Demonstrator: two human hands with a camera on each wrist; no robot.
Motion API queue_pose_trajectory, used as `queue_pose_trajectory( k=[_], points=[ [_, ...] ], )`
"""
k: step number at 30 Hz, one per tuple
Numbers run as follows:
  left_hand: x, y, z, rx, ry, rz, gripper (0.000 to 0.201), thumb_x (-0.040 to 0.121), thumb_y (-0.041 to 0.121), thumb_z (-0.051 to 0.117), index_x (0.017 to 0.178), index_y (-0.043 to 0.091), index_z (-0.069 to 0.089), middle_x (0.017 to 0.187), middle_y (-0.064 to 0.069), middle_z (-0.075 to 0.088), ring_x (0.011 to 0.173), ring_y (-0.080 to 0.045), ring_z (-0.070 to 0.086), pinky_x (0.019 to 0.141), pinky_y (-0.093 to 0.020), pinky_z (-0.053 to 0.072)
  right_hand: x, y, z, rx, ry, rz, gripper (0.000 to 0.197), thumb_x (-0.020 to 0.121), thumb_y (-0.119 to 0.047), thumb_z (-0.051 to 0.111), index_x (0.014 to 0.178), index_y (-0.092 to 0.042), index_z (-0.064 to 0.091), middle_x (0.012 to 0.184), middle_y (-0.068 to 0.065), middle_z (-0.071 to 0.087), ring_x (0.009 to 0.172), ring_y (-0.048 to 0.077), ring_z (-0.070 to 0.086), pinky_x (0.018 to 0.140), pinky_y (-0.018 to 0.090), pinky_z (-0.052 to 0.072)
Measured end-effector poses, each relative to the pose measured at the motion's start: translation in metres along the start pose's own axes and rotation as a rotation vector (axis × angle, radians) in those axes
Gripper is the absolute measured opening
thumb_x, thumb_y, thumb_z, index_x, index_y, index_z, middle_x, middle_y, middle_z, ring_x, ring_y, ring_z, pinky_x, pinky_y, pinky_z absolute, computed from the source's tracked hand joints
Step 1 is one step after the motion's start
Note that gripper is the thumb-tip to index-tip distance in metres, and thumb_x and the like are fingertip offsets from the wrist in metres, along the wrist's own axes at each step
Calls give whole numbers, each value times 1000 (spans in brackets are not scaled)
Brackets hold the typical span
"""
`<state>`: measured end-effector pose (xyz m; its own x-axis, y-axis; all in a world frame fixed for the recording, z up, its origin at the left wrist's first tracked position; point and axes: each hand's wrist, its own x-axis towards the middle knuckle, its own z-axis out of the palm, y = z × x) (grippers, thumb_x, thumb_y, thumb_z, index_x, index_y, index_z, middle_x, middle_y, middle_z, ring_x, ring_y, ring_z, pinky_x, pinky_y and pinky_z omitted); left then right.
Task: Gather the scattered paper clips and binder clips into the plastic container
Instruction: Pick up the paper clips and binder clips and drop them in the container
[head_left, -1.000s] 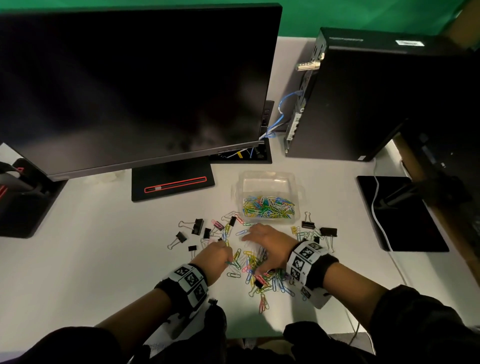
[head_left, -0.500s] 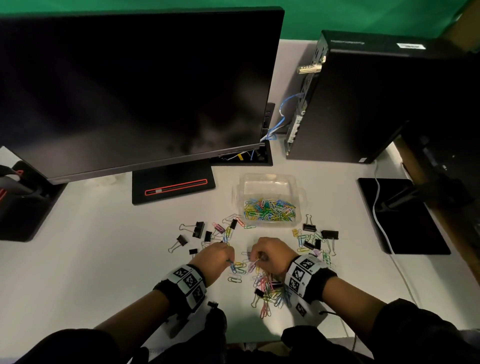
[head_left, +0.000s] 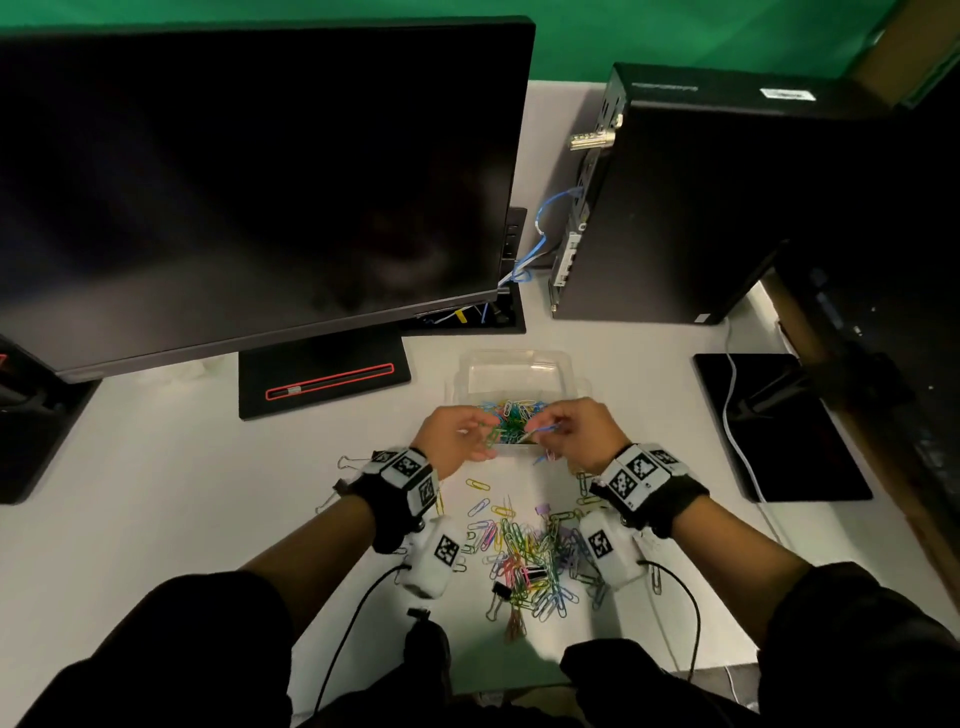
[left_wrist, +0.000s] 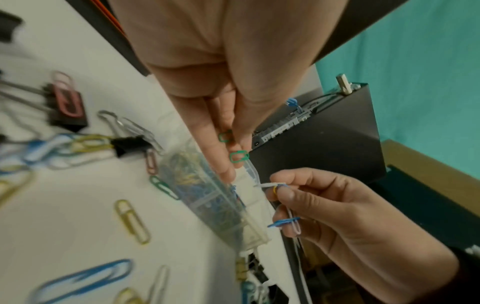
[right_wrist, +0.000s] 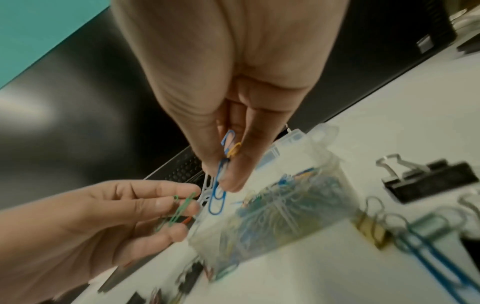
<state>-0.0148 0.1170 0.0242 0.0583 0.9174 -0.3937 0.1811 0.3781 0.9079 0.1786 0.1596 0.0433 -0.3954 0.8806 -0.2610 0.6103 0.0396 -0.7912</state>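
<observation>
Together above the near rim of a clear plastic container (head_left: 519, 364), both of a person's hands hold small bunches of coloured paper clips at a white desk (head_left: 156, 493). At left, the left hand (head_left: 457, 434) pinches green paper clips (left_wrist: 239, 156) between thumb and fingertips, its fingers drawn together over the container's near-left corner. At right, the right hand (head_left: 576, 431) has its thumb and fingers clamped on blue, white and yellow paper clips (right_wrist: 218, 197), held just beside the left hand's fingertips. Inside the container lies a heap of mixed-colour clips (head_left: 511, 415), piled toward its near wall. Nearer the person, between the two forearms, a loose pile of paper clips (head_left: 530, 561) spreads across the desk, with at least two small black binder clips (head_left: 501, 592) among them. More binder clips (right_wrist: 426, 181) lie on the desk to the right of the container, one of them black with silver wire handles, and others (left_wrist: 67, 107) lie to its left. Both wrists wear black bands carrying white blocks printed with square black-and-white markers (head_left: 410, 467). Beyond the container stand a dark monitor (head_left: 249, 182) at far left on a black base with a red outline, and a black desktop computer tower (head_left: 727, 208) at far right, with blue cables running between them.
</observation>
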Motion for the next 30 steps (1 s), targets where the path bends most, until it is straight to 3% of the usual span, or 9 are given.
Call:
queue_pose_trajectory(
  k=[2,4,7,11,15,19,23,27,30],
  points=[
    [11,5,4,-75,14,-9,31,92,-10,41,121,-6,53,129,-28,51,100,-38,63,66,-15,55,7,-1,-8,22,50,1,13,78,2,65,87,-4,71,72,9,66,41,-2,54,52,12,50],
    [15,9,8,-118,54,-41,36,94,-9,39,129,-9,44,136,-27,46,119,-37,51,72,-17,53,13,-1,-12,-1,84,12,12,78,0,67,86,-8,72,72,5,65,42,-3,55,55,15,52],
    [18,5,9,-124,75,-82,40,96,0,39,136,-5,38,142,-22,41,130,-32,43,100,-35,44,20,2,-13,-39,111,52,15,77,-1,68,83,-13,72,78,5,67,49,7,59,64,27,56],
    [3,-1,2,-6,36,20,32,92,-4,45,124,-3,51,124,-25,57,110,-35,56,91,-36,46,27,3,-9,-50,148,80,15,79,-2,65,81,-15,71,82,7,68,61,25,65,70,37,58],
    [-23,-8,-2,459,-111,108,26,87,7,58,112,11,61,94,-1,59,79,-10,55,73,-20,43,31,4,-5,-28,172,106,15,81,-2,62,82,-14,70,86,8,69,72,29,68,74,37,57],
    [-40,-28,-8,836,-339,30,62,74,24,75,129,19,48,119,-2,44,104,-17,50,87,-23,42,29,5,0,-107,174,59,12,83,-7,61,84,-15,71,91,6,70,82,20,62,75,24,46],
    [-49,-44,-7,952,-401,56,95,64,28,82,142,20,29,136,-6,28,127,-19,32,107,-24,29,16,3,6,-183,116,-25,18,79,0,61,90,-10,71,96,6,63,81,14,53,76,22,42],
    [-50,-53,-3,1015,-404,114,95,64,26,83,142,17,29,136,-5,29,128,-19,31,111,-30,32,-8,2,17,-301,-108,-102,20,74,2,65,89,-11,69,89,1,61,72,6,52,72,20,46],
    [-48,-52,3,1012,-379,146,87,68,27,80,140,16,32,133,-6,34,125,-19,36,107,-29,35,-23,4,28,-474,-349,-74,34,71,-20,76,102,-16,63,98,-2,54,77,6,49,70,18,40]
  ],
)
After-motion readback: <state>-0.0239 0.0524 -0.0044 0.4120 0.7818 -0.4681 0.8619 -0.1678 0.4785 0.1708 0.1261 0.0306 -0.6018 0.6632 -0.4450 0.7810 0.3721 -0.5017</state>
